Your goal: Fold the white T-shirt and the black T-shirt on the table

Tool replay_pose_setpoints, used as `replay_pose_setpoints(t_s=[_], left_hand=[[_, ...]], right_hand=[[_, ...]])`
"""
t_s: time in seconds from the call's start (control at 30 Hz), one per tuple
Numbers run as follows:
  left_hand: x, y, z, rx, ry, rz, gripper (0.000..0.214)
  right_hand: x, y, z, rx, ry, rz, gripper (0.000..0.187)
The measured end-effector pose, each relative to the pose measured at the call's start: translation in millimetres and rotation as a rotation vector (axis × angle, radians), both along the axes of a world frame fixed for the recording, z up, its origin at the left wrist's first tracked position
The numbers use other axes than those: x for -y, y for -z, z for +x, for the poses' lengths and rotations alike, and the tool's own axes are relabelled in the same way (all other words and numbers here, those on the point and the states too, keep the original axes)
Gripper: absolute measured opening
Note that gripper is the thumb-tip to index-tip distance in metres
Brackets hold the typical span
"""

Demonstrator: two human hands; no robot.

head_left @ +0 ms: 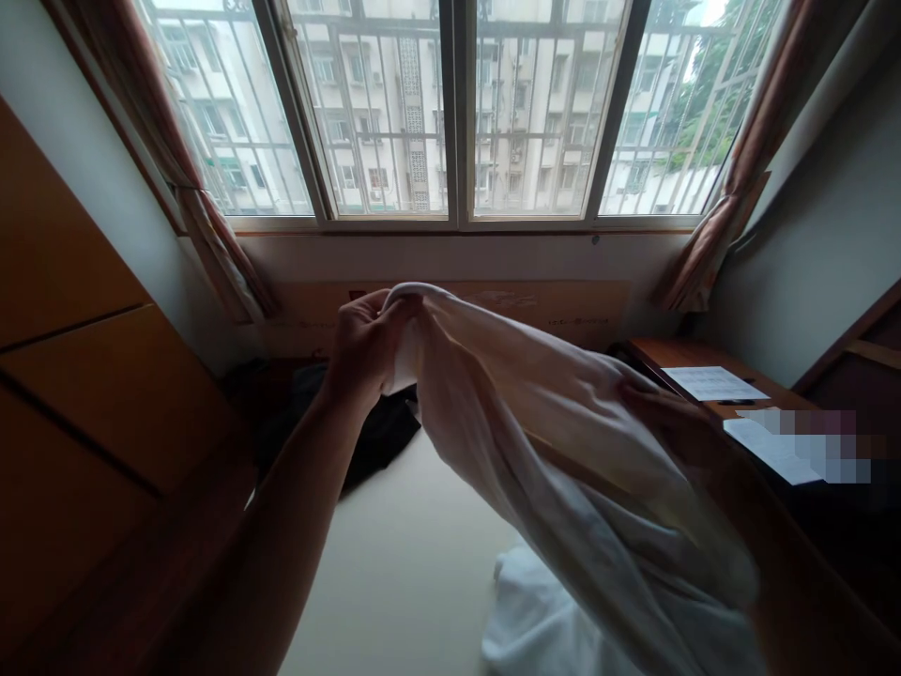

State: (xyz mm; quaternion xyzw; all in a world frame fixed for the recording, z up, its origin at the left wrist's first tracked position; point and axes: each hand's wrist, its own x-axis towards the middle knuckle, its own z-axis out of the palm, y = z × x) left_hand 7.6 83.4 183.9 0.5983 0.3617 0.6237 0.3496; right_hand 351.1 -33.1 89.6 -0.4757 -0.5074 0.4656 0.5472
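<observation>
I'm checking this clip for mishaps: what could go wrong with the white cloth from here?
The left hand grips the white cloth at one end, so that end might slip free. Its loose folds could bunch or twist. The right arm looks close to the papers on the desk and might nudge them.

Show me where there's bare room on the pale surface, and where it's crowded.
Bare: the middle of the pale surface, between the dark heap at its far end, the left forearm and the white heap at lower right. Crowded: the far end, under the dark heap, and the right, screened by the held white cloth.
</observation>
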Motion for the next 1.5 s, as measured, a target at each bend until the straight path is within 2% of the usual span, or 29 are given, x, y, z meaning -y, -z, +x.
replay_pose_setpoints(t_s=[0.1,0.17,0.2,0.27,0.37,0.43,0.47,0.57,0.67,0.83,0.9,0.97,1.0,1.03,1.13,1.17,1.2,1.27,1.33,1.4,1.43,1.5], left_hand=[[-40.9,19.6,8.7,-0.454,-0.234,-0.073,0.019],[-49.5,46.5,15.4,-0.604,-0.287,-0.152,0.035],[-46.8,62.9,20.0,-0.673,-0.314,-0.186,0.041],[-29.3,98.3,32.1,-0.78,-0.326,-0.251,0.047],[11.5,146.7,53.9,-1.028,-0.19,-0.353,0.062],[33.7,167.9,66.0,-1.225,-0.113,-0.334,0.067],[40.4,174.0,70.1,-1.301,-0.089,-0.299,0.06],[40.5,175.0,69.5,-1.333,-0.064,-0.228,0.03],[19.7,161.4,47.1,-1.148,-0.149,-0.257,0.028],[-17.3,145.3,-2.1,-0.844,-0.372,-0.216,0.026],[-19.3,143.8,-7.7,-0.811,-0.419,-0.182,0.021],[-9.1,142.8,-1.9,-0.805,-0.405,-0.12,0.017],[0.0,142.2,4.2,-0.818,-0.341,-0.067,0.023],[10.8,141.4,11.4,-0.844,-0.218,0.003,0.036],[43.2,140.7,32.5,-0.981,0.365,0.244,0.081],[51.0,141.7,37.5,-1.027,0.544,0.294,0.091],[56.6,143.3,41.3,-1.066,0.662,0.31,0.096],[61.7,147.7,45.7,-1.12,0.729,0.271,0.091],[62.5,151.0,48.0,-1.14,0.684,0.233,0.067],[63.1,151.4,49.7,-1.14,0.656,0.223,0.04],[63.9,150.6,50.5,-1.118,0.66,0.21,0.035],[65.9,148.5,51.4,-1.043,0.663,0.162,0.045]], right_hand=[[-44.3,-7.1,-7.1,-0.079,0.136,0.019,0.042],[-67.0,6.7,-6.7,-0.124,0.161,-0.029,0.04],[-74.9,17.8,-5.3,-0.134,0.149,-0.071,0.039],[-83.5,43.2,-1.5,-0.129,0.072,-0.164,0.04],[-83.0,75.4,4.3,-0.073,-0.083,-0.254,0.052],[-79.2,88.1,9.3,-0.032,-0.125,-0.273,0.058],[-77.5,92.0,12.7,-0.017,-0.121,-0.286,0.059],[-76.0,98.8,28.5,0.003,-0.031,-0.327,0.051],[-79.4,103.5,50.5,-0.028,0.118,-0.32,0.046],[-90.3,109.0,73.7,-0.19,0.215,-0.206,0.056],[-93.9,109.3,72.2,-0.255,0.304,-0.111,0.06],[-95.1,108.4,66.6,-0.261,0.328,-0.037,0.066],[-94.6,107.5,63.2,-0.219,0.313,-0.021,0.07],[-93.2,106.1,59.6,-0.141,0.298,-0.015,0.075],[-85.1,99.9,48.0,0.214,0.278,0.038,0.074],[-81.5,97.3,43.5,0.307,0.228,0.065,0.067],[-77.6,94.7,38.5,0.368,0.135,0.086,0.058],[-69.7,89.8,27.1,0.439,-0.136,0.094,0.047],[-62.2,85.4,15.1,0.517,-0.363,0.087,0.046],[-55.8,80.6,4.3,0.606,-0.462,0.095,0.046],[-53.1,78.0,-0.4,0.63,-0.477,0.099,0.045],[-48.7,73.1,-8.9,0.64,-0.508,0.103,0.042]])
